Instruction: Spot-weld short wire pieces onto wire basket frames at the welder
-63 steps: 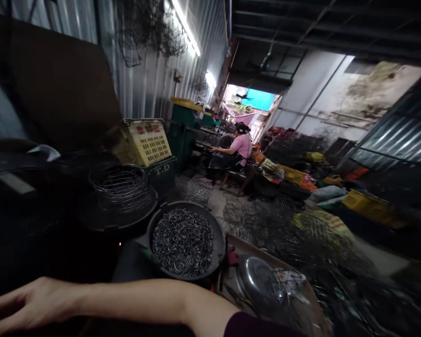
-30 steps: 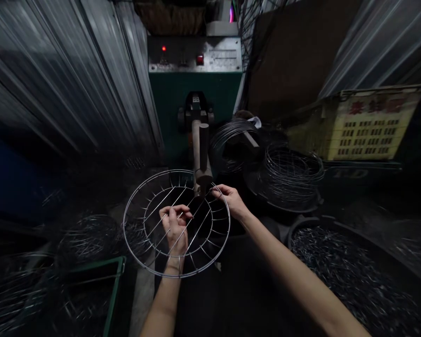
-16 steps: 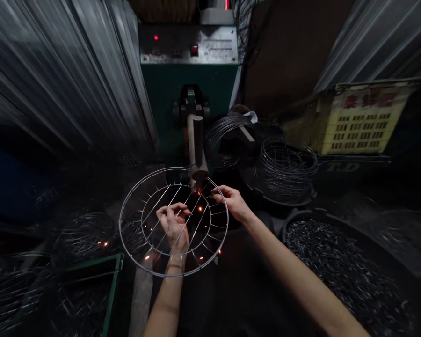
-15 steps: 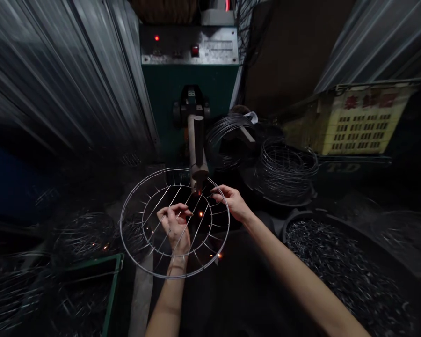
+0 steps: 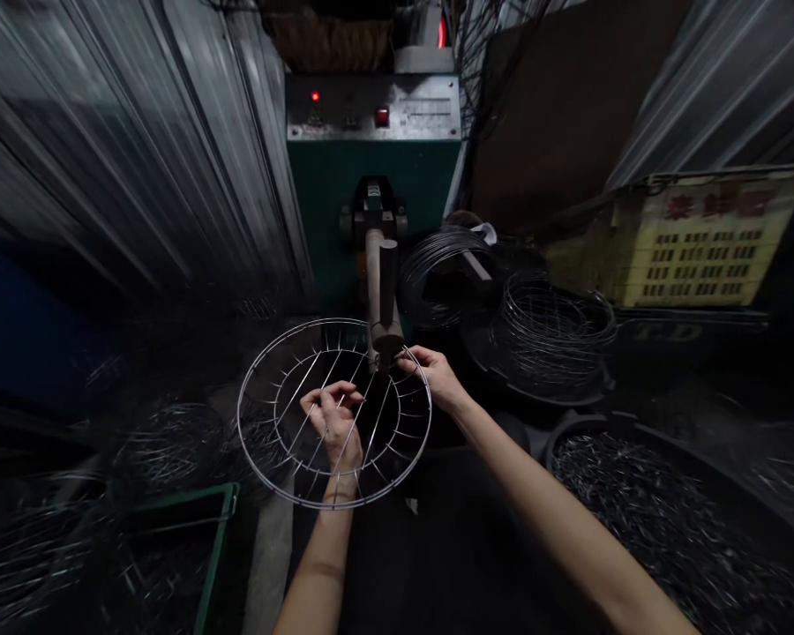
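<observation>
A round wire rack (image 5: 334,507), with two rings, short spokes and straight crossbars, lies slightly tilted under the rod-like arm of a spot welder (image 5: 387,300). My left hand (image 5: 336,423) is among its crossbars, with fingers curled and closed on them. My right hand (image 5: 437,375) is at the rack's far right rim, close to the welder tip. Its thumb and fingers are pinched on what looks like a short piece of wire (image 5: 400,355); its far end is hard to make out against the tip.
Behind stands the green machine body (image 5: 331,168) with a lit red lamp. To the right are wire coils (image 5: 443,256), stacked wire rings (image 5: 556,326), a yellow crate (image 5: 701,251) and a tub of short metal pieces (image 5: 635,494). A green crate (image 5: 221,538) stands at lower left.
Orange sparks and the glow at the welder tip are gone. The camera view has shifted slightly, so the machine appears lower and further right. Both hands keep nearly the same hold.
</observation>
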A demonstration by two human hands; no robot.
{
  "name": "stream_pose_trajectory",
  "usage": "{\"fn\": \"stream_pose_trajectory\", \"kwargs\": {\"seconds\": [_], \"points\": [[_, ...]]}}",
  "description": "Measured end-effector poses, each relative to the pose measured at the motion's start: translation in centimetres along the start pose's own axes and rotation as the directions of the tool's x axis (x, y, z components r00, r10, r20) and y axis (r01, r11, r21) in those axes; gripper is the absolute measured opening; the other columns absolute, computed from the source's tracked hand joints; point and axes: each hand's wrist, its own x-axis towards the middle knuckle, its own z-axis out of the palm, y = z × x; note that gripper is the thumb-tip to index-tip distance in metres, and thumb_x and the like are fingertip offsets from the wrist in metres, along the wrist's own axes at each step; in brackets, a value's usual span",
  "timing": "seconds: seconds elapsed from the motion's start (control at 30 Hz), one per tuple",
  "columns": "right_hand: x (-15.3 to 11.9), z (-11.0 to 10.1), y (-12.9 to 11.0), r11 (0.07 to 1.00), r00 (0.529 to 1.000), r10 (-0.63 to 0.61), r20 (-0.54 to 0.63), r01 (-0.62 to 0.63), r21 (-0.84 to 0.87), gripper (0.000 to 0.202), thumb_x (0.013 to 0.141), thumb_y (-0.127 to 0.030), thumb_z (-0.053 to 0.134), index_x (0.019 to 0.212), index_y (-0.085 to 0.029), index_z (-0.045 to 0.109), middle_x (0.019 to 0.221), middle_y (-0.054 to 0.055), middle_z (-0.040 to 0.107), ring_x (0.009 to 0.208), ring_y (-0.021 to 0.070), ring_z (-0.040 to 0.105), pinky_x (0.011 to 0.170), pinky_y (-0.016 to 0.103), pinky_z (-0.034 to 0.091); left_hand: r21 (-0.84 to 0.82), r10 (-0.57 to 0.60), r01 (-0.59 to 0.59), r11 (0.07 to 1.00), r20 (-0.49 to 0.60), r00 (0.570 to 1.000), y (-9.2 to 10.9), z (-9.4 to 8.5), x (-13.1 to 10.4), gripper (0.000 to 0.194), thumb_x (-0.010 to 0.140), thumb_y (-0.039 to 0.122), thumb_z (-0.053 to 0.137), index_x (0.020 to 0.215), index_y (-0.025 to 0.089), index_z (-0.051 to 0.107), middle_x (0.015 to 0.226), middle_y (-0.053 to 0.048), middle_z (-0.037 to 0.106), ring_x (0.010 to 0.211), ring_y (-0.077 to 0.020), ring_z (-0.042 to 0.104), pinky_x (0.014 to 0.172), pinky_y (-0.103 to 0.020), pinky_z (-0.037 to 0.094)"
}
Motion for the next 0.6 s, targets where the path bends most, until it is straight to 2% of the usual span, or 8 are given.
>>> {"fn": "stream_pose_trajectory", "kwargs": {"seconds": [0.1, 0.17, 0.27, 0.3, 0.37, 0.43, 0.47, 0.6], "points": [[-0.4, 0.0, -0.2, 0.999, 1.0, 0.023, -0.01, -0.022, 0.026, 0.028, 0.065, -0.041, 0.074, 0.083, -0.021, 0.068, 0.077, 0.001, 0.068, 0.073, 0.0178, 0.06, 0.069, 0.03, 0.047, 0.036, -0.028, 0.028, 0.999, 0.0, 1.0, 0.0, -0.8, -0.3, 0.02, 0.086, 0.029, 0.051, 0.091, 0.024, 0.033, 0.078, 0.001, 0.062, 0.058, -0.01, 0.059, 0.058, -0.025, 0.049], [-1.1, -0.4, -0.4, 1.0, 1.0, 0.019, -0.019, -0.019, 0.012, 0.032, 0.065, -0.04, 0.075, 0.089, -0.02, 0.068, 0.083, 0.002, 0.068, 0.077, 0.0177, 0.06, 0.07, 0.03, 0.046, 0.049, -0.074, 0.071, 0.996, 0.061, 0.995, 0.3, -2.1, -0.3, 0.034, 0.077, 0.024, 0.064, 0.099, 0.024, 0.037, 0.091, -0.001, 0.063, 0.066, -0.0105, 0.061, 0.061, -0.024, 0.051], [-2.6, -1.4, -0.7, 0.999, 0.999, 0.035, -0.018, -0.035, -0.022, 0.034, 0.065, -0.04, 0.075, 0.093, -0.02, 0.068, 0.088, 0.003, 0.068, 0.081, 0.0175, 0.06, 0.072, 0.03, 0.046, 0.002, -0.286, 0.29, 0.957, 0.174, 0.942, 1.3, -4.2, 0.2, 0.053, 0.072, 0.022, 0.07, 0.116, 0.025, 0.041, 0.103, -0.005, 0.061, 0.073, -0.0106, 0.062, 0.064, -0.023, 0.052], [-3.0, -1.6, -0.7, 0.998, 0.999, 0.043, -0.014, -0.043, -0.038, 0.033, 0.065, -0.04, 0.075, 0.091, -0.02, 0.069, 0.088, 0.003, 0.068, 0.081, 0.0177, 0.06, 0.073, 0.03, 0.046, -0.024, -0.397, 0.412, 0.911, 0.216, 0.892, 1.8, -4.7, 0.6, 0.051, 0.074, 0.026, 0.067, 0.119, 0.023, 0.042, 0.101, -0.006, 0.062, 0.071, -0.011, 0.062, 0.062, -0.023, 0.051], [-3.5, -1.8, -0.8, 0.997, 0.999, 0.049, -0.013, -0.05, -0.061, 0.032, 0.064, -0.04, 0.076, 0.088, -0.02, 0.069, 0.085, 0.003, 0.068, 0.08, 0.018, 0.059, 0.074, 0.031, 0.046, -0.057, -0.585, 0.634, 0.771, 0.33, 0.741, 2.8, -5.2, 1.5, 0.047, 0.081, 0.039, 0.058, 0.121, 0.018, 0.045, 0.094, -0.01, 0.064, 0.067, -0.0132, 0.061, 0.056, -0.024, 0.05], [-3.6, -1.6, -0.9, 0.997, 0.999, 0.039, -0.022, -0.04, -0.062, 0.03, 0.064, -0.041, 0.076, 0.084, -0.02, 0.069, 0.081, 0.002, 0.068, 0.077, 0.0177, 0.059, 0.074, 0.031, 0.046, -0.041, -0.672, 0.766, 0.642, 0.451, 0.587, 3.6, -5.0, 2.5, 0.053, 0.083, 0.047, 0.051, 0.124, 0.015, 0.045, 0.094, -0.014, 0.064, 0.066, -0.0163, 0.061, 0.053, -0.026, 0.049], [-3.6, -1.4, -1.0, 0.997, 0.999, 0.032, -0.028, -0.034, -0.062, 0.029, 0.064, -0.042, 0.076, 0.082, -0.02, 0.069, 0.079, 0.002, 0.067, 0.076, 0.0174, 0.059, 0.074, 0.032, 0.046, -0.025, -0.688, 0.799, 0.601, 0.492, 0.533, 4.0, -4.8, 2.9, 0.055, 0.083, 0.048, 0.05, 0.127, 0.016, 0.043, 0.096, -0.015, 0.064, 0.067, -0.0172, 0.062, 0.054, -0.026, 0.049], [-3.1, -0.8, -1.3, 0.996, 0.999, 0.005, -0.037, -0.008, -0.092, 0.028, 0.065, -0.044, 0.075, 0.078, -0.02, 0.069, 0.076, 0.001, 0.066, 0.073, 0.0167, 0.057, 0.074, 0.032, 0.045, 0.027, -0.699, 0.84, 0.542, 0.57, 0.432, 4.5, -4.2, 3.7, 0.061, 0.079, 0.042, 0.052, 0.133, 0.017, 0.038, 0.101, -0.018, 0.064, 0.068, -0.0179, 0.062, 0.057, -0.027, 0.047]]}}
